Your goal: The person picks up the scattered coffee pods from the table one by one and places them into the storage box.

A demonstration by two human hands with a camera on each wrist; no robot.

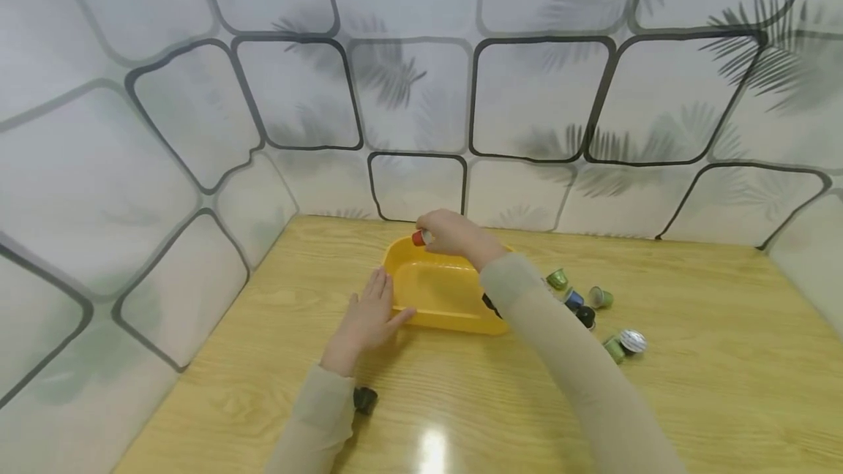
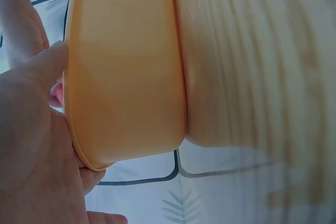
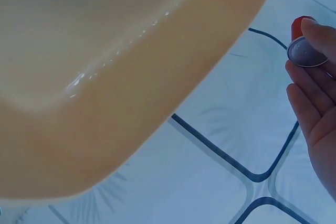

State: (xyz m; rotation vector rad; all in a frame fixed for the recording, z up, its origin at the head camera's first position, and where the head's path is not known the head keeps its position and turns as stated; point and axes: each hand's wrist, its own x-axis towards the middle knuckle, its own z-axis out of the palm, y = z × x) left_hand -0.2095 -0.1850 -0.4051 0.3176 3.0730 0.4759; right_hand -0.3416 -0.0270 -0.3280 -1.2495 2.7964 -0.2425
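Capsule (image 1: 418, 238), red with a grey lid, is pinched between thumb and fingers of the right hand (image 1: 454, 233), near the far rim of a yellow tray (image 1: 431, 285). The left hand (image 1: 369, 313), fingers extended, rests against the tray's left end; the 2 hands are apart. On the bench (image 1: 461, 393), 1 dark capsule (image 1: 365, 401) lies beside the left sleeve (image 1: 321, 407); a blue capsule (image 1: 574, 300) lies right of the tray.

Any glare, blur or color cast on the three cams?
Head: bright glare spot on the table at bottom center; left wrist: bluish cast, left hand dim, wood grain soft at right; right wrist: bluish too, small glints inside the yellow tray, its surface soft up close.
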